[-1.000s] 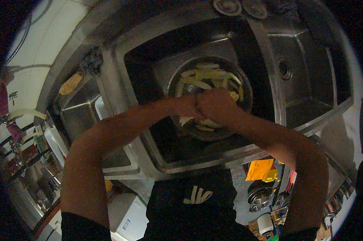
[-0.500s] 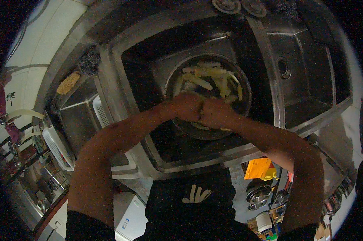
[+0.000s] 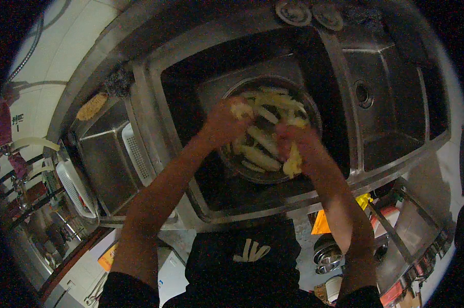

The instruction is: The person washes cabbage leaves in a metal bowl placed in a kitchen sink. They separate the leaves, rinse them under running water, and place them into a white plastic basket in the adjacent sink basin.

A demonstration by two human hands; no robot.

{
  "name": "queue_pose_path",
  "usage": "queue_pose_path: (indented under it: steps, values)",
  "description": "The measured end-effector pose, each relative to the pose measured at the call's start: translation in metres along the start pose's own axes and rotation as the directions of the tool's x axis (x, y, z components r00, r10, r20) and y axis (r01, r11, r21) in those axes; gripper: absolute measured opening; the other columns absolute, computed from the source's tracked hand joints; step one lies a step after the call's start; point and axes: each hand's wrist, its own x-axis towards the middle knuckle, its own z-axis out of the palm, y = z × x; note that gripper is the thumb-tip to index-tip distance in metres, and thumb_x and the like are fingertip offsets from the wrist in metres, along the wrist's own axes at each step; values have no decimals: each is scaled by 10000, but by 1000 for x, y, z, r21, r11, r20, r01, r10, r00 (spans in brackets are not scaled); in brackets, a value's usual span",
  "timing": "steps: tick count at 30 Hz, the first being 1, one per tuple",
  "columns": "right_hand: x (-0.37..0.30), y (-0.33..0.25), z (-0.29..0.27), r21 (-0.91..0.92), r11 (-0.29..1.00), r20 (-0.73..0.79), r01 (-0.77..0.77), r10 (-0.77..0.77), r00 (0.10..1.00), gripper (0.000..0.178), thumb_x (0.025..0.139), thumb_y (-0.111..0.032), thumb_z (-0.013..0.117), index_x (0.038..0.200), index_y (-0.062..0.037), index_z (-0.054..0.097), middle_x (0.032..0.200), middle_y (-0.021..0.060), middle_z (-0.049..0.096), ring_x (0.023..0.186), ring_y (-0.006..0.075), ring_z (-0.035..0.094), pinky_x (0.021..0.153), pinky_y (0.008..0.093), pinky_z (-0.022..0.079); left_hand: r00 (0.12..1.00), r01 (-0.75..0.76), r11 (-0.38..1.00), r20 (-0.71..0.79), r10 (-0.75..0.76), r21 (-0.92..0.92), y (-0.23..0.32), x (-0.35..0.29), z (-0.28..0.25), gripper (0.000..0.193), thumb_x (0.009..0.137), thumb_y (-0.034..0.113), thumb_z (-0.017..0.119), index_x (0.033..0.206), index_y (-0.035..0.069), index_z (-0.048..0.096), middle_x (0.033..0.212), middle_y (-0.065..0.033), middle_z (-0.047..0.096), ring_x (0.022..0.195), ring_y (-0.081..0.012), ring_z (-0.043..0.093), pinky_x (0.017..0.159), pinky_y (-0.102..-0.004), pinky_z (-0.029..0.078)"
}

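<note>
A round metal bowl (image 3: 274, 77) stands in the middle sink basin and holds several long, pale yellow-green vegetable pieces (image 3: 262, 139). Over its left side is my left hand (image 3: 224, 120), its fingers closed around a pale vegetable piece (image 3: 242, 109). My right hand (image 3: 302, 139), blurred by motion, is over the bowl's right side. A yellowish vegetable piece (image 3: 293, 163) hangs down from its closed fingers.
On the left, a smaller basin contains a white perforated basket (image 3: 135, 149); a tan scrubbing sponge (image 3: 92, 106) and a dark scouring pad (image 3: 118, 82) lie by its far edge. The right basin has a round drain (image 3: 364, 94). Two round strainers (image 3: 293, 13) rest beyond the middle basin.
My hands were together over the near part of the bowl; now they are apart, the left up and left, the right to the right. Vegetable pieces now show in both.
</note>
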Motion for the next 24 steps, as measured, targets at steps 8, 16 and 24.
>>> queue_pose_path:
  steps: [8,16,24]
  values:
    - [24,-41,-64,-300,811,-134,503,-558,819,435,889,-284,780,1199,-26,616,996,102,663,885,225,640,765,375,520,981,68,460,-23,-191,-885,32,-8,-21,179,934,175,728,1038,41,668,945,-85,727,758,-207,710,712,-357,578]
    - [75,64,6,-591,794,-356,141,-414,838,624,919,-332,765,1407,-12,544,1283,163,651,1170,309,634,998,423,521,974,117,852,-106,-198,-510,-13,-38,65,354,938,184,704,1256,31,669,1155,-120,708,1077,-221,675,957,-401,542]
    - [39,70,136,-621,559,86,549,-647,757,626,1016,-388,617,1507,-34,455,1458,184,554,1313,325,553,1110,444,442,915,11,623,-243,-322,-782,-9,-104,-30,590,918,241,784,1400,13,531,1317,-84,649,1178,-187,628,1000,-347,526]
